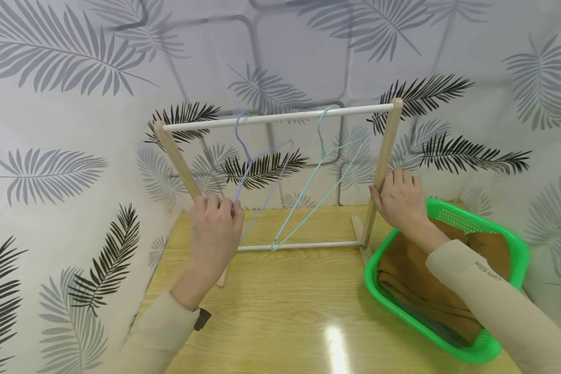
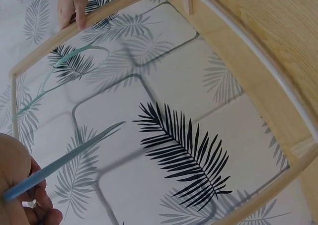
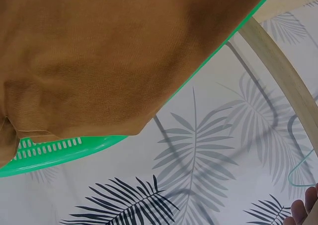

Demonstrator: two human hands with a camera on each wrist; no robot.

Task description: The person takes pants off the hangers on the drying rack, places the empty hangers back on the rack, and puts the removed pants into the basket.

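A small clothes rack with wooden posts and a white top rail (image 1: 280, 118) stands on the table. My left hand (image 1: 215, 228) grips its left post (image 1: 179, 161), while my right hand (image 1: 402, 200) holds the right post (image 1: 385, 145) partway up, fingers curled round it. From the rail hang a purple hanger (image 1: 243, 143), partly hidden behind my left hand, and a light teal hanger (image 1: 304, 192), both bare. In the left wrist view, a blue-looking hanger arm (image 2: 64, 158) crosses in front of my left hand (image 2: 25, 190).
A green plastic basket (image 1: 519, 249) with folded brown cloth (image 1: 491, 254) stands right of the rack, under my right forearm. Darker cloth (image 1: 430, 317) shows beneath. The wooden table (image 1: 271, 311) lies in front; leaf-patterned cloth (image 1: 75, 166) covers the wall behind.
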